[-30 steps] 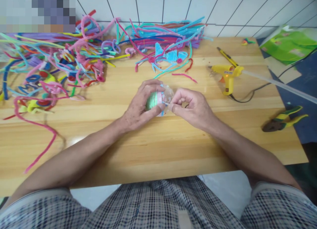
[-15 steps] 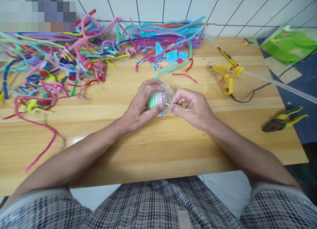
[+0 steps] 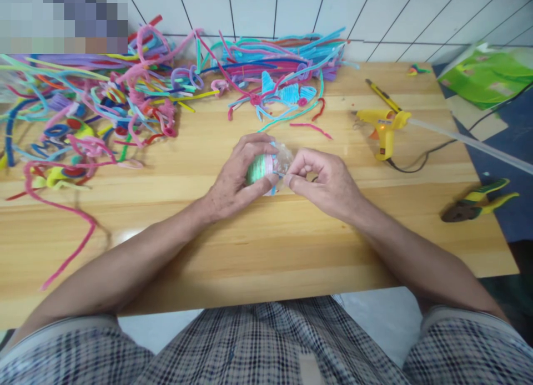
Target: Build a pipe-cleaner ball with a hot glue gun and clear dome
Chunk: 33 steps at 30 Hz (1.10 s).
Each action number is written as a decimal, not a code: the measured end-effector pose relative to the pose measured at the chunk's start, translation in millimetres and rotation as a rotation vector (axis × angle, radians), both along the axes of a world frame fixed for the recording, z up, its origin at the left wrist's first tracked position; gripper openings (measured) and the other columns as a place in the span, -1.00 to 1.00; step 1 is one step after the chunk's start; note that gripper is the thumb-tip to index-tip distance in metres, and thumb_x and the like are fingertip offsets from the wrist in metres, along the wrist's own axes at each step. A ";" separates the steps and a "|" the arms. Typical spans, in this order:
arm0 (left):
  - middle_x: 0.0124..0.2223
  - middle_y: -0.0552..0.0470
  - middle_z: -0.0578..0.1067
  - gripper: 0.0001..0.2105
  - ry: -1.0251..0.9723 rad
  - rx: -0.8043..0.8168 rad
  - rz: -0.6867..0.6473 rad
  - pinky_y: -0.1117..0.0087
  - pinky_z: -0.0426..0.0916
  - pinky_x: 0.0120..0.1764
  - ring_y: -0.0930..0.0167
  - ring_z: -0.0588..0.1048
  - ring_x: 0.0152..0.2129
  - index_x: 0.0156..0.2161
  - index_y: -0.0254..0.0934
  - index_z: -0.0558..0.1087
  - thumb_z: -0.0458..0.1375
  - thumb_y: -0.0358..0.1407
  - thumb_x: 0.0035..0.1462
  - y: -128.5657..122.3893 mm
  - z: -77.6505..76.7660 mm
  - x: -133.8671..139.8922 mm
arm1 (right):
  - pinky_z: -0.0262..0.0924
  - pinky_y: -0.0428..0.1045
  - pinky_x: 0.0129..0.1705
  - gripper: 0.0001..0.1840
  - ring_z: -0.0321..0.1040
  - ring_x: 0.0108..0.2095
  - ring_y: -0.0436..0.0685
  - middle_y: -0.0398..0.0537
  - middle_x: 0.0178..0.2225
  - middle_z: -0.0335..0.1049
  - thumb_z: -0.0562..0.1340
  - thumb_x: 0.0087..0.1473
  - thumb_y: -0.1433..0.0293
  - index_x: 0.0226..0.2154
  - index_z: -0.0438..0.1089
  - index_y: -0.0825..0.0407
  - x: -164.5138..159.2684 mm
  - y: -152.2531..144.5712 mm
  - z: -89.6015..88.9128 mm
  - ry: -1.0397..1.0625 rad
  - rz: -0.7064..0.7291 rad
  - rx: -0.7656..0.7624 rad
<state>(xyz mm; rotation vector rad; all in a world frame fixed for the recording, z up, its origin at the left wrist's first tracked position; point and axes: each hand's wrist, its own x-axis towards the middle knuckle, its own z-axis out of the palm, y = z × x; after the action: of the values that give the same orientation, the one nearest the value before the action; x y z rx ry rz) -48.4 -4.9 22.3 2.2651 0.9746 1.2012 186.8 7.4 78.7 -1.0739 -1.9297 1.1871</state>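
Over the middle of the table, my left hand (image 3: 233,180) is wrapped round a small clear plastic bottle-like thing. Pale green pipe cleaner (image 3: 258,170) is coiled about its left part, with a lilac band beside it. Its clear, crinkled right end (image 3: 285,157) is bare, and the rest is hidden by my fingers. At its near right side, my right hand (image 3: 325,180) is closed in a pinch on a thin light blue strand, likely a pipe cleaner end, that runs to my left thumb. A bit of blue shows below that thumb.
A tangle of colourful pipe cleaners (image 3: 120,105) covers the table's left side; a bundle (image 3: 287,55) lies along the back. Light blue wound shapes (image 3: 289,92) lie before it. To the right are a yellow glue gun (image 3: 383,127), a utility knife (image 3: 383,95) and pliers (image 3: 474,202).
Both hands keep nearly the same place and grip. The thin strand between my fingertips looks slightly shifted and bluer; all else is unchanged.
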 end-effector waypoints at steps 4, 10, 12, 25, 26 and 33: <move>0.34 -0.15 0.45 -0.60 -0.015 0.010 0.003 -0.05 0.39 0.39 0.16 0.43 0.36 0.33 -0.05 0.35 0.20 -0.05 0.51 0.2 -1.5 0.1 | 0.07 -0.04 -0.39 -0.89 0.17 -0.50 -0.04 -0.27 -0.55 0.34 0.30 0.06 0.38 -0.46 0.38 -0.03 -0.5 0.1 -0.2 0.001 -0.005 0.014; 0.39 -0.22 0.41 -0.55 0.015 0.036 0.012 -0.11 0.39 0.38 0.11 0.40 0.39 0.33 -0.07 0.32 0.22 0.00 0.48 0.0 -2.5 0.0 | 0.06 -0.05 -0.41 -0.92 0.18 -0.50 -0.04 -0.26 -0.53 0.36 0.31 0.06 0.38 -0.44 0.40 -0.02 -0.7 -1.7 1.7 -0.001 0.005 -0.030; 0.41 -0.24 0.40 -0.53 0.019 0.029 0.013 -0.12 0.39 0.37 0.09 0.39 0.40 0.33 -0.08 0.32 0.23 0.00 0.47 -0.2 -2.8 0.3 | 0.06 -0.05 -0.42 -0.91 0.16 -0.50 -0.05 -0.26 -0.53 0.36 0.31 0.07 0.37 -0.44 0.40 -0.02 -0.8 -2.2 1.5 0.000 0.008 -0.041; 0.32 -0.21 0.47 -0.57 -0.054 0.035 0.013 -0.07 0.43 0.33 0.14 0.46 0.33 0.31 -0.10 0.33 0.28 -0.12 0.44 -1.1 -5.0 2.1 | 0.05 -0.06 -0.47 -0.82 0.22 -0.52 -0.04 -0.27 -0.54 0.36 0.34 0.16 0.26 -0.40 0.39 -0.05 2.7 -17.0 16.3 0.091 -0.042 0.074; 0.32 -0.21 0.47 -0.57 -0.060 0.034 0.012 -0.08 0.44 0.33 0.14 0.46 0.33 0.30 -0.10 0.34 0.28 -0.13 0.44 -0.9 -5.3 2.0 | 0.05 -0.06 -0.47 -0.82 0.22 -0.52 -0.04 -0.27 -0.54 0.36 0.34 0.18 0.25 -0.38 0.40 -0.05 4.8 -16.4 17.8 0.080 -0.054 0.087; 0.32 -0.21 0.48 -0.57 -0.076 0.026 -0.010 -0.10 0.43 0.34 0.12 0.47 0.33 0.30 -0.08 0.33 0.28 -0.15 0.43 1.5 -7.1 0.3 | 0.16 -0.03 -0.32 -0.89 0.30 -0.45 0.01 -0.24 -0.46 0.45 0.29 0.24 0.30 -0.32 0.43 -0.04 35.7 51.1 -19.5 -0.066 -0.347 0.098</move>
<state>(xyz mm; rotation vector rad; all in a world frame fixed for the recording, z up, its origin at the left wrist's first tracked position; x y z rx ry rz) -48.1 -3.4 15.2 2.2240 0.9238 1.2935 222.5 58.5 59.1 -1.3423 -1.7385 0.8666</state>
